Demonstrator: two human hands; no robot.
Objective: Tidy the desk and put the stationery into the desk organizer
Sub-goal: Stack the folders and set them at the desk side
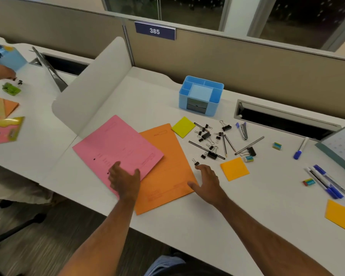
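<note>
Pink thin card folder (118, 144) feels light and floppy, so my flat left hand (125, 179) presses its near edge while my right hand (206, 181) hovers spread and empty.

Both bare forearms enter from the bottom edge and extend forward, converging slightly toward the middle of the view. The left hand (125, 179) lies palm down, its fingers straight and spread, the thumb set apart to the right. It grips nothing. The right hand (206, 181) is likewise palm down, fingers relaxed and extended forward, the thumb splayed out to the left. It grips nothing either. The two hands lie near each other at a similar reach, thumbs pointing inward toward one another. Both wrists are roughly straight with the forearms.
</note>
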